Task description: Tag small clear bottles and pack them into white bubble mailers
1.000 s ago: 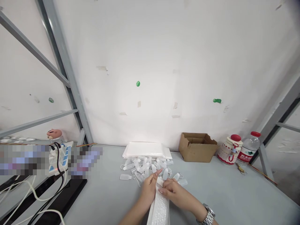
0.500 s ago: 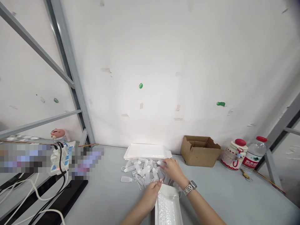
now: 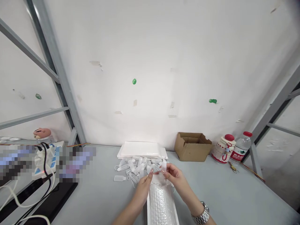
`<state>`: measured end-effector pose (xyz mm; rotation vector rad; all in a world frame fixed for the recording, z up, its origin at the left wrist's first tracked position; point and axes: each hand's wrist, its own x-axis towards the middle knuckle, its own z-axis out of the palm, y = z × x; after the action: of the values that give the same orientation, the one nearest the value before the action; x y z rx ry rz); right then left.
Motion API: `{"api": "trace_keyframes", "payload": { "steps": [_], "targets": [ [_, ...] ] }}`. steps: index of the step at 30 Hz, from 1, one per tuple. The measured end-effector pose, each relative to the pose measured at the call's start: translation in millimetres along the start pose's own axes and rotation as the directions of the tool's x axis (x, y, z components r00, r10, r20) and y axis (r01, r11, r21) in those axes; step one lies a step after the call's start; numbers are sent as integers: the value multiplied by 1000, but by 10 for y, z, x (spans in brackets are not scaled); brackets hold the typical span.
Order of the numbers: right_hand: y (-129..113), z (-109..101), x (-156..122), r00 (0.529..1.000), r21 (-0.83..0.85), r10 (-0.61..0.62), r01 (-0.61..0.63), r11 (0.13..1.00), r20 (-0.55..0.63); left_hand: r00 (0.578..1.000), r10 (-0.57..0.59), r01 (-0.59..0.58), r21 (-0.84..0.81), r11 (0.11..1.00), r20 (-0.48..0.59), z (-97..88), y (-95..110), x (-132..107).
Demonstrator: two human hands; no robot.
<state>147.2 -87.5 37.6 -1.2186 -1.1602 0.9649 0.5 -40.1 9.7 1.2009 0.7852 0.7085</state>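
Observation:
A white bubble mailer [image 3: 162, 203] lies lengthwise before me, its bubbled face up and its top end between my hands. The fingers of my left hand [image 3: 143, 189] pinch the left side of that end. My right hand [image 3: 175, 178] grips a small translucent plastic bottle [image 3: 164, 165] upright at the right side of the same end, its fingers close to the mailer's edge. Just beyond is a loose heap of similar translucent bottles [image 3: 138, 167], some with thin loops. One bottle [image 3: 119, 178] lies apart at the heap's left.
Flat white mailers [image 3: 139, 148] are stacked against the wall. To the right stand an open cardboard box [image 3: 193, 150], a red-lidded jar [image 3: 223, 151] and a water bottle [image 3: 241, 148], with keys [image 3: 233, 167] nearby. A power strip [image 3: 47, 161], cables and a black bar [image 3: 53, 200] occupy the left.
My right hand has come back from the heap to the mailer's top end with a bottle in its fingers. The whole view has shifted slightly, and the left hand still pinches the mailer.

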Motion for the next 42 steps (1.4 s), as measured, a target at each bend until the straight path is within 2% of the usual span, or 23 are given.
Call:
{"api": "trace_keyframes", "payload": {
  "steps": [5,7,11,14,19,22,29,33,35,38,40,42],
  "targets": [
    [113,109,-48,998,-297,-58,47,954,-29,1000,9,-9,-68,998,2,-2,-40,4],
    [160,112,-50,1000,-290,-21,22,957,7,1000,2,-2,-89,996,1,-4,-73,11],
    [160,68,-54,994,-171,64,-49,984,83,999,4,-5,-40,999,-33,20,-105,10],
    [102,54,-72,990,-195,79,-56,979,113,998,19,-19,-14,1000,-53,48,-103,-3],
    [44,115,-112,995,-419,-82,100,902,62,998,20,-23,-59,998,-56,26,-99,-6],
    [43,121,-106,991,-495,-129,129,859,33,993,32,-35,-28,999,-109,-6,-93,10],
    [221,98,-24,998,-292,45,-30,956,45,991,59,-56,31,998,-117,10,-114,33],
    [310,183,-40,998,-339,63,-67,938,-22,988,76,-70,47,996,-135,1,-128,39],
    [283,232,-71,999,-421,53,-42,906,13,982,82,-73,58,996,-168,-17,-129,46],
    [180,286,-123,987,-521,3,83,850,163,979,104,-94,65,993,-177,-36,-132,57],
    [107,274,-134,961,-517,-26,170,839,275,980,109,-101,58,993,-168,-40,-129,57],
    [58,188,-105,947,-476,-39,195,858,318,983,82,-78,33,996,-163,-36,-112,44]
  ]
}}
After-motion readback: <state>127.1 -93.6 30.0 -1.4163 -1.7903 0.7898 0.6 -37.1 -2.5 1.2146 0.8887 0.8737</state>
